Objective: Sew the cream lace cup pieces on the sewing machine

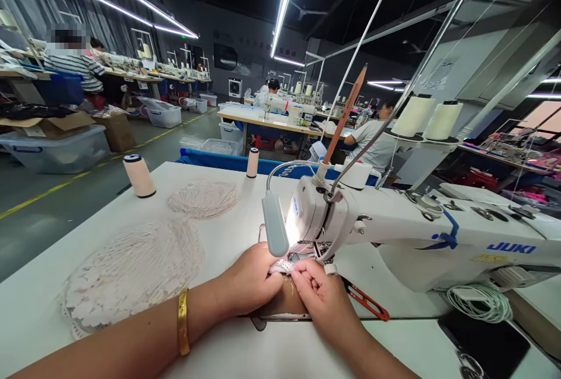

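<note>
Under the head of a white sewing machine (421,215), a small piece of pale lace (283,266) lies between my two hands. My left hand (252,278) is closed on its left side, thumb on top. With thumb and fingertips pinched, my right hand (322,288) grips the lace's right side, close to the presser foot. The needle area is partly hidden by a grey lamp (275,224) that lights the work. To the left, a large oval pile of lace pieces (135,271) lies on the white table, with a smaller lace pile (204,197) behind it.
Two thread cones, one larger (139,176) and one smaller (252,164), stand along the table's far side. Orange thread snips (368,302) lie right of my right hand. A coiled pale cable (480,303) and a black flat object (486,338) sit at the right.
</note>
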`<state>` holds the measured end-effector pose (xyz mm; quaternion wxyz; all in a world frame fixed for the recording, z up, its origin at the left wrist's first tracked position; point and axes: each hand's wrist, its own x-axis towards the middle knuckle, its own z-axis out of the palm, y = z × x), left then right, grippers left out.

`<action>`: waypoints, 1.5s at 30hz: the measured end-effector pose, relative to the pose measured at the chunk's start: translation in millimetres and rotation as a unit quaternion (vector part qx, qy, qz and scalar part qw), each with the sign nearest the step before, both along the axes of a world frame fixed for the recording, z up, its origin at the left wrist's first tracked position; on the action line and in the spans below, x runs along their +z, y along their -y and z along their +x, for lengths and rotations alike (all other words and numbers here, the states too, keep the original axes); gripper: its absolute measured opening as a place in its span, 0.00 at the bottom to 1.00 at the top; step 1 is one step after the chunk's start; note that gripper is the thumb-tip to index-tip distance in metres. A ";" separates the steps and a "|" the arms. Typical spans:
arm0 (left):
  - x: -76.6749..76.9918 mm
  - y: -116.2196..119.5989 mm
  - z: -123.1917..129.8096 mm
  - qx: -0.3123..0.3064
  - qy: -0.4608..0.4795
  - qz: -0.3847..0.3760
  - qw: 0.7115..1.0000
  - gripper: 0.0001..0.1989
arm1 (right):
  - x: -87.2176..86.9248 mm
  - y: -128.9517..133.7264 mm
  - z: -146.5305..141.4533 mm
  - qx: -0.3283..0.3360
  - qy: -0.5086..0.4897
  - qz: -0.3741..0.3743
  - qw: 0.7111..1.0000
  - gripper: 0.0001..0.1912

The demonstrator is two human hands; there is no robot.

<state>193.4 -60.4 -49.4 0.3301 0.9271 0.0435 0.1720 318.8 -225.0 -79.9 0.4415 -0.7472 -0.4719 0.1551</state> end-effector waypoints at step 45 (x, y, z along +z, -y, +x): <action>-12.4 1.0 -20.7 -0.088 0.059 0.251 0.962 0.10 | -11.4 17.2 11.9 0.074 0.408 0.041 0.909 0.15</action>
